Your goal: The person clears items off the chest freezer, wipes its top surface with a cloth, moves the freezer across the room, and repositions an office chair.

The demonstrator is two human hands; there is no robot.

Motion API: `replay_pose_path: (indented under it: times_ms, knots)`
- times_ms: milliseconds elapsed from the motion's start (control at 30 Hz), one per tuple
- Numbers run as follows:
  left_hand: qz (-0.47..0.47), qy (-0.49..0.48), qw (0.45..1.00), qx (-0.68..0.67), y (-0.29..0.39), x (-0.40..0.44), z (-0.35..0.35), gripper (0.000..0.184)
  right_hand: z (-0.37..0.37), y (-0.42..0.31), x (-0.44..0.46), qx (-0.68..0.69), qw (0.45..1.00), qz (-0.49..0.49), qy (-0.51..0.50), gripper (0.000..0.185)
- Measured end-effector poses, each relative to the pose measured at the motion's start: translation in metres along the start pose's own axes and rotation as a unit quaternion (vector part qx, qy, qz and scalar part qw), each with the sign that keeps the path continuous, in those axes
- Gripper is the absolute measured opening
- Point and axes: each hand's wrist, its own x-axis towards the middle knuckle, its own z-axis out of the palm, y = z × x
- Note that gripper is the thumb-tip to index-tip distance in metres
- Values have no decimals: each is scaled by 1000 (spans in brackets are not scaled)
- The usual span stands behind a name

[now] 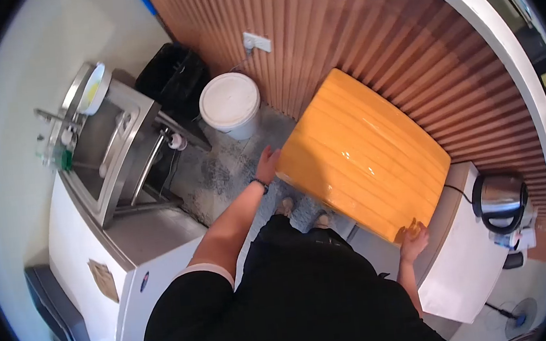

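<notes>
A glossy orange-yellow table [363,156] with plank-like grooves stands in front of me, against the slatted wall. My left hand [268,164] is at its left corner, fingers stretched out and close to the edge; whether they touch it I cannot tell. Over the near right corner is my right hand [413,241], its fingers curled together. Something small and yellowish shows between those fingers, too small to name against the tabletop of the same colour.
On the left are a steel sink [112,152] holding utensils, a white bowl [94,89] and a white counter [79,252]. A lidded white bucket [230,103] stands by a black bin [174,75]. An electric kettle [500,196] sits on the right-hand white counter [463,271].
</notes>
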Motion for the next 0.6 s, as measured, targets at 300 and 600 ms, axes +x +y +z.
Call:
replay_pose_path:
  times_ms: [300,600]
  knots:
    - [-63,173,893,410,-173,-120,-165,74,37,-30,59,24,953,-242,-179,29]
    - [-230,213,913,263,-198,-259,-137,83,69,-65,76,191,918,-303,-172,38]
